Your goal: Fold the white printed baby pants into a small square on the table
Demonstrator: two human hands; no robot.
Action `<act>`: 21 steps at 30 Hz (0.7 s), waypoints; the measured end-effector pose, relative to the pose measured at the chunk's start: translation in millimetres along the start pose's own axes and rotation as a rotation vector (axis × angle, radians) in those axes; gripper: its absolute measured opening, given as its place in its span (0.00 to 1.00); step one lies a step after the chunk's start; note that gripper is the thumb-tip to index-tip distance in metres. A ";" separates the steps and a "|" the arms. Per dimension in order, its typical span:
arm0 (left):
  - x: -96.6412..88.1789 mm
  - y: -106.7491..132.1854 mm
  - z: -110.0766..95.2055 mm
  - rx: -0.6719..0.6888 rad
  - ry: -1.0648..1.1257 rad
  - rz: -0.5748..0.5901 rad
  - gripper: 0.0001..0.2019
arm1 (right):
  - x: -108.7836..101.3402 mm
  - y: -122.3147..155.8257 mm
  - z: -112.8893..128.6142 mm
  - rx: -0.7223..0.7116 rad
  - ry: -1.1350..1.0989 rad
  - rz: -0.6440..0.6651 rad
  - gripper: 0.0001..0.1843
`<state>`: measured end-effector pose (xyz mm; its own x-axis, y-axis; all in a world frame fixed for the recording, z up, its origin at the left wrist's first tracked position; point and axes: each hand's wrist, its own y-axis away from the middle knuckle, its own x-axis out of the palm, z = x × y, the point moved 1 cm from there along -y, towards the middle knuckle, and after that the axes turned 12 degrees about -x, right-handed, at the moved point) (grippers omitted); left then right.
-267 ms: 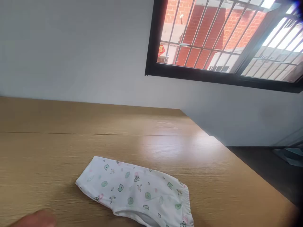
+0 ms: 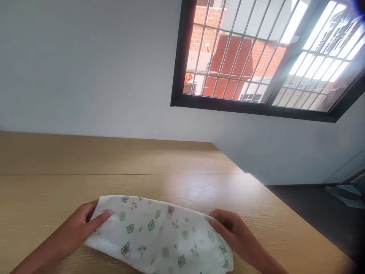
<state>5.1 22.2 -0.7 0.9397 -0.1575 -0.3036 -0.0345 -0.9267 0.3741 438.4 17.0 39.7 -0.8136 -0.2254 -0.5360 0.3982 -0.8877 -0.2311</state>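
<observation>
A white cotton garment (image 2: 156,232) printed with small green and pink motifs lies on the wooden table (image 2: 119,160), near its front edge. My left hand (image 2: 82,224) grips its left end, with the fingers lying across the top of the fabric. At the other end, my right hand (image 2: 230,232) holds the right edge, its fingertips curled over the cloth. The garment's lower edge runs out of view at the bottom of the picture.
The light wood tabletop has a seam across it and ends at a corner on the right. Beyond it are a dark floor (image 2: 313,217), a pale flat object (image 2: 345,196), a grey wall (image 2: 85,68) and a barred window (image 2: 256,57).
Both hands now hold the garment's ends; before, only part of one hand showed at the lower left. The garment has changed shape and its gathered elastic edge no longer shows.
</observation>
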 end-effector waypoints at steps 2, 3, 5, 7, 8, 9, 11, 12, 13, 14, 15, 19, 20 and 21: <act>5.5 -18.9 -4.3 0.012 0.062 0.131 0.26 | 3.4 -26.4 -6.5 0.027 0.019 0.042 0.20; 7.5 -25.8 -2.0 0.010 0.082 0.157 0.26 | 5.3 -35.4 -10.6 0.033 0.049 0.047 0.19; 7.7 -34.8 8.0 0.006 0.099 0.156 0.26 | 8.0 -45.6 -17.9 0.037 0.109 0.040 0.18; 2.7 -38.5 19.2 0.004 0.093 0.139 0.26 | 8.6 -49.8 -22.0 0.035 0.144 0.030 0.18; -1.3 -39.3 23.7 0.003 0.080 0.132 0.27 | 8.3 -51.2 -22.7 0.035 0.162 0.029 0.17; -5.6 -39.5 27.0 -0.009 0.066 0.128 0.28 | 7.9 -52.7 -22.7 0.033 0.182 0.027 0.16; -13.3 -38.6 30.9 -0.057 0.056 0.118 0.32 | 7.5 -56.2 -21.4 0.027 0.223 0.016 0.14; -15.8 -37.4 31.9 -0.078 0.054 0.108 0.34 | 7.7 -57.9 -20.7 0.023 0.244 0.008 0.13; -16.9 -35.8 32.6 -0.097 0.045 0.093 0.36 | 8.1 -59.2 -20.2 0.018 0.263 0.000 0.13; -16.6 -33.9 33.5 -0.107 0.029 0.072 0.37 | 8.9 -60.1 -20.3 0.014 0.277 -0.006 0.12; -15.0 -31.8 34.4 -0.106 0.009 0.046 0.39 | 9.8 -60.5 -20.9 0.008 0.291 -0.009 0.12; -7.9 -22.9 38.5 -0.075 -0.064 -0.058 0.45 | 13.9 -57.2 -27.3 -0.032 0.388 -0.006 0.09; -9.3 -20.5 38.9 -0.062 -0.083 -0.079 0.44 | 14.6 -55.5 -28.1 -0.070 0.425 -0.020 0.08; -12.9 -18.2 38.9 -0.050 -0.110 -0.104 0.44 | 15.1 -53.7 -27.4 -0.143 0.468 -0.052 0.07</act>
<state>-19.6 27.8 -37.7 0.8944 -0.1001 -0.4358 0.0809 -0.9223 0.3779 416.3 72.2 21.8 -0.5692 0.0517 -0.8206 0.4430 -0.8214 -0.3591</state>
